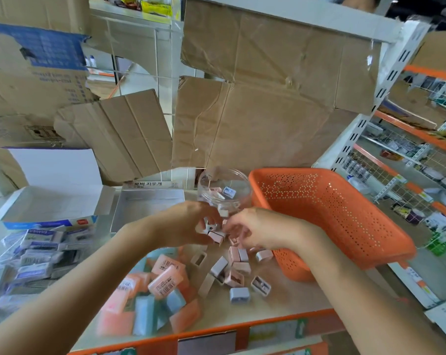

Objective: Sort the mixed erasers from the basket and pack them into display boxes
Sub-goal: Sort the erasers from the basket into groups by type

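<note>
You risk scattering stock here. The small pink and white pieces (238,262) lie loose on the shelf (293,298), and a hurried sweep could push them off the front edge or into the pile of pink and blue erasers (152,290) just beside them, mixing the sorts. The clear jar (224,190) stands right behind your hands and could tip.

Your left hand (186,221) is curled, pinching a few pieces. Your right hand (257,231) is curled too, but I cannot tell whether it holds one. The orange basket (332,213) sits at your right.
</note>
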The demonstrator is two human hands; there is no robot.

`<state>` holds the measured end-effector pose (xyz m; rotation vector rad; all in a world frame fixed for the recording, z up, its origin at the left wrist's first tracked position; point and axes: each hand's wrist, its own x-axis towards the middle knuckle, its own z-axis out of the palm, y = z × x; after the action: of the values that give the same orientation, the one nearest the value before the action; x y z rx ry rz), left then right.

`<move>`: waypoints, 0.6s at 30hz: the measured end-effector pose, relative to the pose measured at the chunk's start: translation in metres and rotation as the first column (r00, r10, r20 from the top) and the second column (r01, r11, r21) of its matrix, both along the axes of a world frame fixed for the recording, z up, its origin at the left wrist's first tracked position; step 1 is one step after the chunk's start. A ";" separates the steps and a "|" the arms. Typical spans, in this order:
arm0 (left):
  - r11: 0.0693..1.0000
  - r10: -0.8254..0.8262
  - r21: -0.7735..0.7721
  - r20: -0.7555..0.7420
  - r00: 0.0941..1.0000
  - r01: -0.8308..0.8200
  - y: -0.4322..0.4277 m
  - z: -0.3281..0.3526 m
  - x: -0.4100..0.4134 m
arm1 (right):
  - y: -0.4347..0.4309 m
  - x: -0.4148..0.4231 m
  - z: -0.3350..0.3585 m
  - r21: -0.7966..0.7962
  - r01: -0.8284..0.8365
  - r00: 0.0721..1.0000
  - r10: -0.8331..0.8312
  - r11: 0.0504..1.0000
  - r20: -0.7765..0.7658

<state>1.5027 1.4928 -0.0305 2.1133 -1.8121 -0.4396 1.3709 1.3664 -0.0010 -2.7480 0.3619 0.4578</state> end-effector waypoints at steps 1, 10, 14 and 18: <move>1.000 -0.015 0.024 -0.017 1.000 0.015 0.001 -0.002 -0.003 | 0.003 0.000 -0.004 -0.043 -0.014 1.000 0.013 0.999 -0.012; 0.985 -0.054 0.164 -0.018 0.998 0.056 0.004 -0.018 -0.028 | 0.017 -0.003 -0.027 -0.233 0.030 1.000 -0.028 0.972 0.012; 0.984 -0.039 0.177 0.040 0.998 0.032 0.004 -0.021 -0.033 | 0.017 -0.005 -0.032 -0.188 0.050 0.998 -0.040 0.981 0.057; 0.990 -0.029 0.138 0.075 0.997 0.019 0.005 -0.020 -0.034 | 0.022 -0.007 -0.028 -0.170 0.029 0.997 -0.016 0.985 0.076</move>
<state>1.4684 1.4981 -0.0509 2.2306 -1.9021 -0.5090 1.3643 1.3888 -0.0290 -2.9138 0.4312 0.3311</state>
